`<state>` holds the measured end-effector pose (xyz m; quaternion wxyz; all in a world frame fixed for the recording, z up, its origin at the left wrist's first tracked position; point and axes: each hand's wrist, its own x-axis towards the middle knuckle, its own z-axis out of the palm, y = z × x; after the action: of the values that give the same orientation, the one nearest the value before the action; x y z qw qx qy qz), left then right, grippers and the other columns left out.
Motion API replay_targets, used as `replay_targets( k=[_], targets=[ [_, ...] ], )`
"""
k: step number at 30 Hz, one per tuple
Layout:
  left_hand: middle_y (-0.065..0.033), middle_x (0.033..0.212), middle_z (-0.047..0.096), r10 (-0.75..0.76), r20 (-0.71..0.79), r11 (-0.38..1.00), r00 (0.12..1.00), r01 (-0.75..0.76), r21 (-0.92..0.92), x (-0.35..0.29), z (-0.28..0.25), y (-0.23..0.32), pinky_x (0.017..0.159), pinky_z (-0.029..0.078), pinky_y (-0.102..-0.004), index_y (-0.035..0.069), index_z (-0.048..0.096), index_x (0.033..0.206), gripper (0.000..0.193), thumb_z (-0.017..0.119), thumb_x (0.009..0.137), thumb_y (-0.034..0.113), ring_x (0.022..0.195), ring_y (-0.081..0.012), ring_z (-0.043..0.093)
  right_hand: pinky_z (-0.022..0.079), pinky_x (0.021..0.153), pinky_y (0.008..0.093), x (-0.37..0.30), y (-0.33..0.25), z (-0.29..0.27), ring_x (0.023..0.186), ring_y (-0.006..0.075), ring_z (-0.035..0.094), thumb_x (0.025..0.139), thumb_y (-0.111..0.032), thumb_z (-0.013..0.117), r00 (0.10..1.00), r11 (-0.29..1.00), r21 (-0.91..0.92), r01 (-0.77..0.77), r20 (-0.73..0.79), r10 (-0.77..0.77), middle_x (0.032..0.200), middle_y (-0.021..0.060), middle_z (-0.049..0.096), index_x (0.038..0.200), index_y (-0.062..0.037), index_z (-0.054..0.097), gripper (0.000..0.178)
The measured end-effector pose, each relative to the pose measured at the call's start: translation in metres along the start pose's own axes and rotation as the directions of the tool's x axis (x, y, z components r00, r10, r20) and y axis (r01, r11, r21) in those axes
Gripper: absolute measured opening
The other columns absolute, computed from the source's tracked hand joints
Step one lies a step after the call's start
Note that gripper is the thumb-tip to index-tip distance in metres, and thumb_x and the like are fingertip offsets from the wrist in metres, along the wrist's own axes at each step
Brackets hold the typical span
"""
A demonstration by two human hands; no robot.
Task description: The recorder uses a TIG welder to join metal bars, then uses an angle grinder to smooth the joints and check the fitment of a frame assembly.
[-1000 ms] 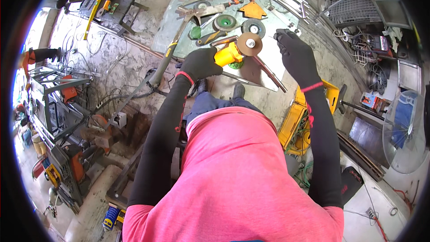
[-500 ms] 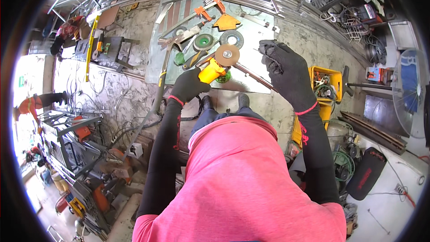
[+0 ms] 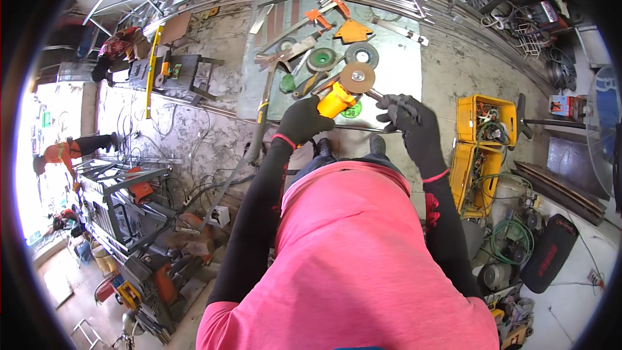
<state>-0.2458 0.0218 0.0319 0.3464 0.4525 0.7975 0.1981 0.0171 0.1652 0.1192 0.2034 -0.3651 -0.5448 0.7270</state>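
Two gloved hands are working over a pale sheet point(image 3: 405, 84), with a yellow grinder point(image 3: 335, 100) lying between them. The left hand point(image 3: 301, 121) is gripping the grinder by its rear end, fingers wrapping the body, while the yellow front is pointing forward and to the right. Its brown disc point(image 3: 357, 78) is facing upward beyond the left fingertips. To the right, the right hand point(image 3: 409, 120) is hovering just beside the disc, apart from the yellow body, its fingers bending; whether they are pinching anything, one cannot tell.

Around them, from the left, a co-worker in orange point(image 3: 59, 154) is leaning near metal frames. A yellow bar point(image 3: 153, 71) is resting across a dark stand. On the sheet, a green-faced wheel point(image 3: 321, 59), an orange arrow-shaped piece point(image 3: 354, 31) and a grey disc point(image 3: 361, 56) are lying beyond the grinder. Farther right, yellow crates point(image 3: 461, 181) are sitting on the floor, holding tangled cables.
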Motion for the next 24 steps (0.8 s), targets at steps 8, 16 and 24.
replay_targets(
  k=[8,16,24],
  targets=[
    [-0.0258,0.098,0.079,-0.034,0.076,0.998,0.997,0.038,-0.058,0.003,-0.010,0.002,0.084,0.059,-0.0480,-0.005,0.075,0.111,0.061,0.087,0.073,0.040,0.093,-0.0402,0.078,0.058,0.070,0.0273,-0.029,0.090,0.016,0.076,0.0127,0.071,0.111,-0.013,0.060,0.982,0.938,0.317,-0.144,-0.073,0.176,0.112,0.0130,0.081,0.169,-0.0055,0.045,0.060],
    [-0.0191,0.092,0.078,-0.018,0.122,0.974,0.992,0.045,-0.221,-0.001,-0.018,0.003,0.076,0.058,-0.0419,-0.006,0.074,0.112,0.056,0.088,0.078,0.036,0.083,-0.0277,0.077,0.059,0.079,0.0289,-0.028,0.113,0.038,0.088,0.0146,0.073,0.110,-0.014,0.062,0.987,0.956,0.274,-0.106,-0.089,0.135,0.123,0.0131,0.079,0.141,0.0034,0.066,0.036],
    [-0.0224,0.097,0.077,0.172,0.030,0.954,0.985,-0.159,-0.255,-0.050,-0.039,0.065,0.086,0.062,-0.0490,0.002,0.071,0.116,0.052,0.087,0.077,0.032,0.095,-0.0389,0.079,0.052,0.114,0.0435,0.010,0.103,0.086,0.133,0.0211,0.066,0.113,-0.031,0.062,0.923,0.920,-0.120,0.373,0.155,-0.353,0.140,0.0075,0.070,0.154,-0.0056,0.058,0.048]
  ],
)
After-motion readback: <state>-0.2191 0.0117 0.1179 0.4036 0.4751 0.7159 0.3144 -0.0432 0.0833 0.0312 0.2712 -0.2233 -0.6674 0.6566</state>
